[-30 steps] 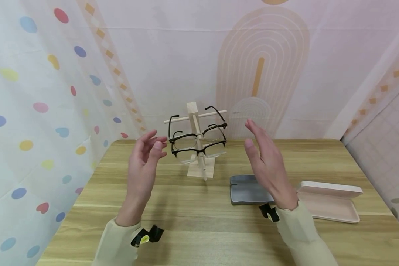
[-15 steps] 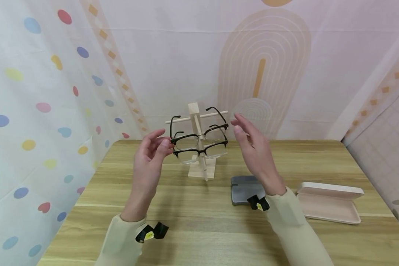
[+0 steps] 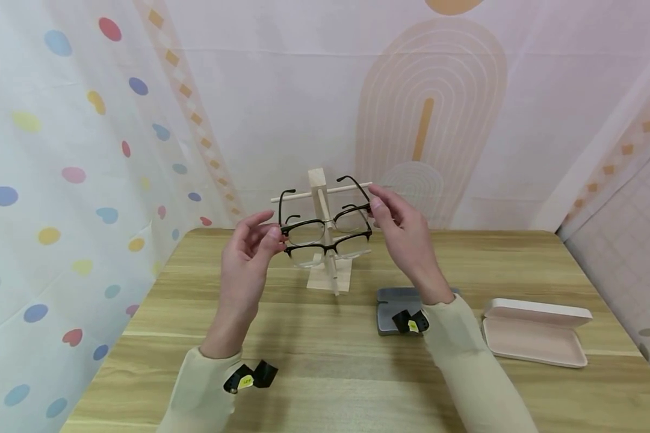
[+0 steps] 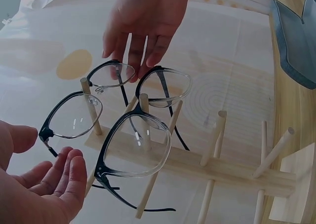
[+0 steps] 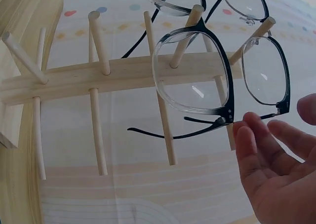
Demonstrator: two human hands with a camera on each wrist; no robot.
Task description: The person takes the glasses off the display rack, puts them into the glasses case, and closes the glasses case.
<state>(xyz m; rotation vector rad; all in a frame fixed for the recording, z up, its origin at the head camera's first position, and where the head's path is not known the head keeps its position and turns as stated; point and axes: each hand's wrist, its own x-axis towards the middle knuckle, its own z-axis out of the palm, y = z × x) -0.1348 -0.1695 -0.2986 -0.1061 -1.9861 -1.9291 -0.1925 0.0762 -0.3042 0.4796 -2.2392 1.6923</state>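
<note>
A wooden eyeglass stand [image 3: 317, 178] holds two pairs of glasses, one above the other. The upper glasses [image 3: 309, 222] have a black browline and thin lower rims; the lower glasses [image 3: 329, 248] are black above and clear below. My left hand [image 3: 242, 258] is at the left end of the upper pair. In the left wrist view its thumb lies close to the hinge, with a gap between thumb and fingers. At the other end is my right hand [image 3: 405, 237]. The right wrist view shows its fingertips by the upper temple and its thumb apart from the frame.
A grey glasses case [image 3: 395, 296] lies open on the wooden table [image 3: 325, 385], partly behind the right wrist. Farther right is an open pale pink case [image 3: 536, 343]. A patterned curtain [image 3: 281, 120] hangs behind the table.
My right hand has moved left to the right end of the upper glasses. The left hand has shifted slightly right to their left end. Both pairs stay on the stand.
</note>
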